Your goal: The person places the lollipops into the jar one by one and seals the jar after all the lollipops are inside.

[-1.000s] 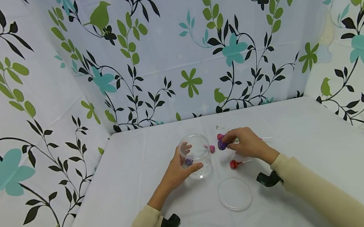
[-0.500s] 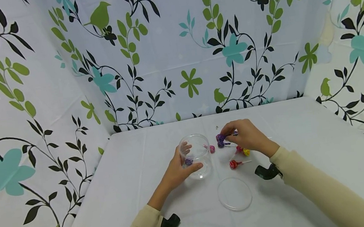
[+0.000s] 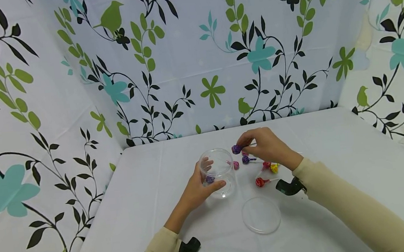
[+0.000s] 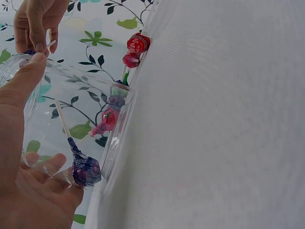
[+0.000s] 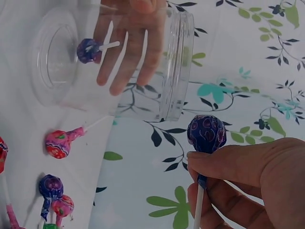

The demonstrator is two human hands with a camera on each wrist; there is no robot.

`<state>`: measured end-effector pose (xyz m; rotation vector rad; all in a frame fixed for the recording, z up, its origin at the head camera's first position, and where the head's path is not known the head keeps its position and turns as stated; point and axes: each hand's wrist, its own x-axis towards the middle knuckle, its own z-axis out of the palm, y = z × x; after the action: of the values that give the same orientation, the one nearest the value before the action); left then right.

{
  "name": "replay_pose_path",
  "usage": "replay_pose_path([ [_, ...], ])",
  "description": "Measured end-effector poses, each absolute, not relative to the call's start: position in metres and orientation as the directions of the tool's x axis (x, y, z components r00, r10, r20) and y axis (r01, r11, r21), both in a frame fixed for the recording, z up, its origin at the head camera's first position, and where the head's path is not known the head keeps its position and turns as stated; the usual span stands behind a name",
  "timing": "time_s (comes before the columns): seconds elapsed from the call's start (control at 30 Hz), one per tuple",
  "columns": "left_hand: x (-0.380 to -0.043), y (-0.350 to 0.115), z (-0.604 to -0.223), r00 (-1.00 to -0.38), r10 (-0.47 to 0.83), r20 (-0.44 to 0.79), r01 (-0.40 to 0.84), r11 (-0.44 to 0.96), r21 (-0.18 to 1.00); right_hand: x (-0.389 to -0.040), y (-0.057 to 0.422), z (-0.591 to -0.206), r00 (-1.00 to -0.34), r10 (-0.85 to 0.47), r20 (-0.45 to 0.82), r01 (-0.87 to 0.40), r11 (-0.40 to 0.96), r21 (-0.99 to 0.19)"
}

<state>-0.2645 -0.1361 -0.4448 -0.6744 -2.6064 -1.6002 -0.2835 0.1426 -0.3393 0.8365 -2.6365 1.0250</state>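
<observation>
A clear round jar [image 3: 222,169] stands on the white cloth, and my left hand [image 3: 195,189] grips it round the side. Inside lies a purple-wrapped lollipop [image 4: 86,170], seen through the wall in both wrist views. My right hand [image 3: 268,147] pinches another purple lollipop [image 5: 206,133] between thumb and fingers, just below its wrapped head. That lollipop is raised above the table, to the right of the jar's open mouth and apart from it. Part of its stick is hidden behind the fingers in the head view.
Right of the jar lie several loose lollipops: a pink one [image 3: 236,165], a purple one [image 3: 245,160], a red one [image 3: 260,182] and a yellow one [image 3: 274,168] among them. A clear round lid [image 3: 264,232] lies nearer. Patterned cloth [image 3: 195,61] hangs behind the table.
From among the loose lollipops, my right hand has picked up a purple one and lifted it up and leftward toward the jar. The left hand and jar stay in place.
</observation>
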Motion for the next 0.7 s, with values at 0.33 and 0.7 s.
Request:
replay_pose_path([
  [0.33, -0.264, -0.136, -0.445, -0.906, 0.357, 0.228, 0.362, 0.373, 0.854, -0.282, 0.127, -0.334, -0.8, -0.464, 0.38, -0.599, 0.584, -0.548],
  [0.7, -0.264, -0.136, -0.445, -0.905, 0.361, 0.227, 0.361, 0.364, 0.859, -0.278, 0.109, -0.33, -0.775, -0.505, 0.38, -0.628, 0.555, -0.545],
])
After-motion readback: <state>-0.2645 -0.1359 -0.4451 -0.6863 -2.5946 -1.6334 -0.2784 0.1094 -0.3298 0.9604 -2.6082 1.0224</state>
